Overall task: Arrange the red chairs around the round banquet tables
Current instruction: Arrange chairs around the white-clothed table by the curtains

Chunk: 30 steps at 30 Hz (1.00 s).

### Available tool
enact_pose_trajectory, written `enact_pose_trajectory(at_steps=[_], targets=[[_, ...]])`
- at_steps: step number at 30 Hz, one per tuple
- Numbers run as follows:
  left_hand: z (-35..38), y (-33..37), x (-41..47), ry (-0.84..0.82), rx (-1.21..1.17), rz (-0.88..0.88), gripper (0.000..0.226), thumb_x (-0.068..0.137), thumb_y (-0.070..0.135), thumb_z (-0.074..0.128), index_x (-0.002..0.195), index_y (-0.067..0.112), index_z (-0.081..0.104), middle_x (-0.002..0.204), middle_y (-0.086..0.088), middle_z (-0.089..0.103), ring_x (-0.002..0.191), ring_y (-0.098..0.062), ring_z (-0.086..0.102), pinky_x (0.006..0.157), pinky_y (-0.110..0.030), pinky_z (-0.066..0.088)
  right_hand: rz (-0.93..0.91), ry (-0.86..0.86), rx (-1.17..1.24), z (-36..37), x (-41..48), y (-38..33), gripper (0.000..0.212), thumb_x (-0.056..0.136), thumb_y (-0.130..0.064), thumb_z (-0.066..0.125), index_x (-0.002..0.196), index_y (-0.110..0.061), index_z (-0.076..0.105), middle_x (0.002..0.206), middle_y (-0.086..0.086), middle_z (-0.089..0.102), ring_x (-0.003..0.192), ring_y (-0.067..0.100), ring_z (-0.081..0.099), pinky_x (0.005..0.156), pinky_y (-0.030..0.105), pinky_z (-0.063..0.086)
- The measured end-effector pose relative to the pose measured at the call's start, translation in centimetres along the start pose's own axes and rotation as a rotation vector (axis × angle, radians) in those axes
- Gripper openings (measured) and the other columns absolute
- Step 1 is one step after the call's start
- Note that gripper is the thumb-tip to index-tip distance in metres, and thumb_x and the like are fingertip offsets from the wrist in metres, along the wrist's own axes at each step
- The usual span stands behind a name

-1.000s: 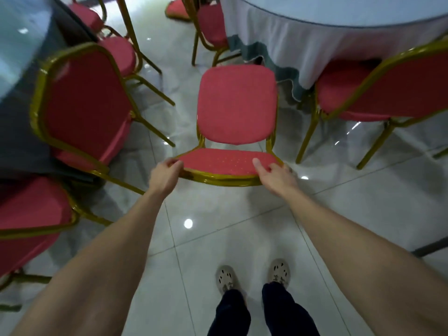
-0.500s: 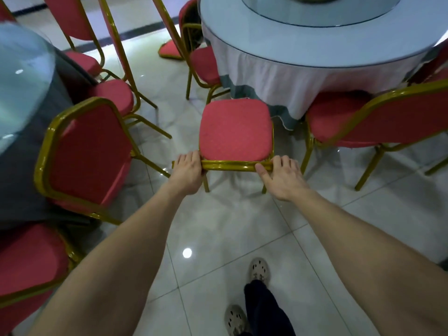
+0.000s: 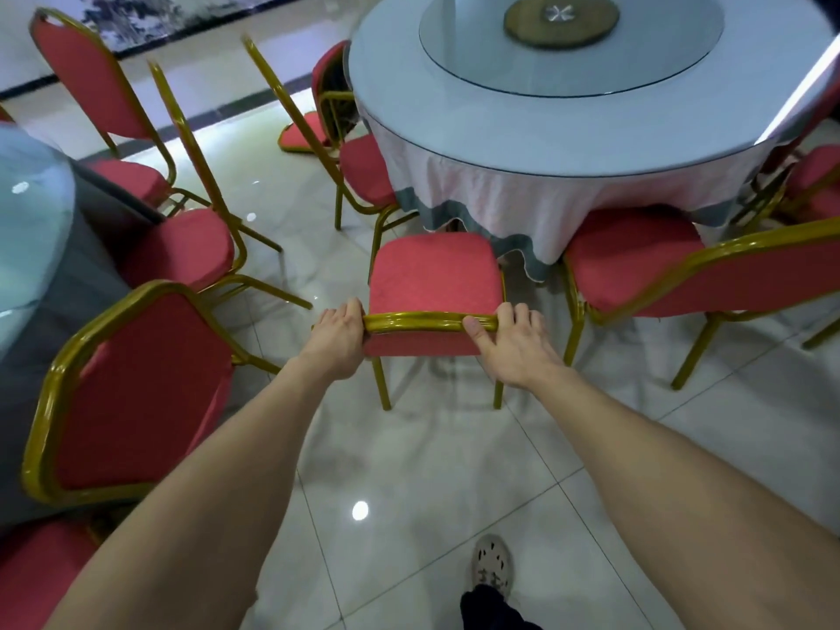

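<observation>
A banquet hall or large restaurant dining room. A round bench [image 3: 400, 97], draped in a pale pink tablecloth [image 3: 522, 197] with a grey border, carries a glass turntable [image 3: 463, 52] at its middle. A second round bench [image 3: 32, 206], in grey cloth, stands at the left. Every red chair [image 3: 432, 275] in sight has the same padded seat and gold metal frame, and they stand around both benches. The floor [image 3: 409, 470] is glossy pale tile, with a painted panel [image 3: 182, 11] on the far wall
</observation>
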State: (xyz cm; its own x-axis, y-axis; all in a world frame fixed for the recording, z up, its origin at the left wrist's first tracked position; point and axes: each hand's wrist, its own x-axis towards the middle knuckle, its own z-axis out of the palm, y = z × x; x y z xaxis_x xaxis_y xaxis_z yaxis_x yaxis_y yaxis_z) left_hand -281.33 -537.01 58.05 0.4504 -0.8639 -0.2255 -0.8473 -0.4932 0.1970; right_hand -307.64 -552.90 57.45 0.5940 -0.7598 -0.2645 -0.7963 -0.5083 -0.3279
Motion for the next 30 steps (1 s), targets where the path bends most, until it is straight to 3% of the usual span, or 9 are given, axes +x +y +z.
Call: enact_pose_trajectory(at_steps=[12,15,18,22,24,30], targets=[[-2.4,-1.2,6.4,-0.044,0.036,0.083,0.029,0.098,0.013,0.062,0.106,0.020,0.035,0.102,-0.002,0.048,0.102,-0.033,0.058,0.090,-0.046,0.049,0.114,-0.006,0.060,-1.1,5.0,-0.9,0.095,0.091,-0.092,0.002,0.134,-0.017,0.043,0.135,0.016,0.047,0.134,0.039,0.040,0.118,0.057,0.033],[-2.6,-2.0,7.0,-0.063,0.065,0.147,0.032,0.096,0.013,0.065,0.115,0.016,0.039,0.102,-0.003,0.050,0.101,-0.033,0.060,0.088,-0.046,0.051,0.136,0.004,0.077,-1.1,4.9,-1.4,0.091,0.092,-0.092,0.005,0.130,-0.018,0.044,0.133,0.015,0.047,0.134,0.038,0.041,0.117,0.056,0.034],[-3.0,-2.3,7.2,-0.093,0.123,0.212,0.036,0.098,0.017,0.068,0.121,0.016,0.040,0.109,-0.007,0.060,0.101,-0.032,0.063,0.088,-0.049,0.056,0.178,-0.006,0.114,-1.8,4.2,-2.0,0.101,0.086,-0.099,0.011,0.135,-0.018,0.046,0.138,0.011,0.047,0.139,0.035,0.040,0.118,0.055,0.035],[-4.2,-2.9,8.2,-0.107,0.167,0.293,0.034,0.100,0.022,0.069,0.116,0.022,0.039,0.101,-0.001,0.061,0.096,-0.026,0.065,0.077,-0.043,0.056,0.217,0.000,0.088,-2.8,3.8,-3.3,0.116,0.073,-0.110,0.021,0.139,-0.018,0.051,0.140,0.007,0.053,0.139,0.030,0.044,0.117,0.051,0.040],[-4.9,-3.5,8.7,-0.118,0.219,0.324,0.035,0.100,0.022,0.071,0.116,0.021,0.039,0.102,-0.002,0.062,0.098,-0.027,0.066,0.078,-0.045,0.059,0.219,-0.004,0.052,-2.6,3.6,-4.3,0.117,0.074,-0.109,0.022,0.140,-0.017,0.052,0.140,0.008,0.054,0.137,0.031,0.046,0.116,0.051,0.041],[-6.5,-6.0,11.3,-0.101,0.296,0.381,0.032,0.101,0.023,0.070,0.113,0.020,0.041,0.105,-0.004,0.064,0.095,-0.026,0.067,0.084,-0.046,0.061,0.216,0.022,-0.030,-0.9,3.7,-7.6,0.096,0.090,-0.094,0.017,0.134,-0.015,0.049,0.135,0.012,0.053,0.130,0.033,0.047,0.111,0.051,0.045]])
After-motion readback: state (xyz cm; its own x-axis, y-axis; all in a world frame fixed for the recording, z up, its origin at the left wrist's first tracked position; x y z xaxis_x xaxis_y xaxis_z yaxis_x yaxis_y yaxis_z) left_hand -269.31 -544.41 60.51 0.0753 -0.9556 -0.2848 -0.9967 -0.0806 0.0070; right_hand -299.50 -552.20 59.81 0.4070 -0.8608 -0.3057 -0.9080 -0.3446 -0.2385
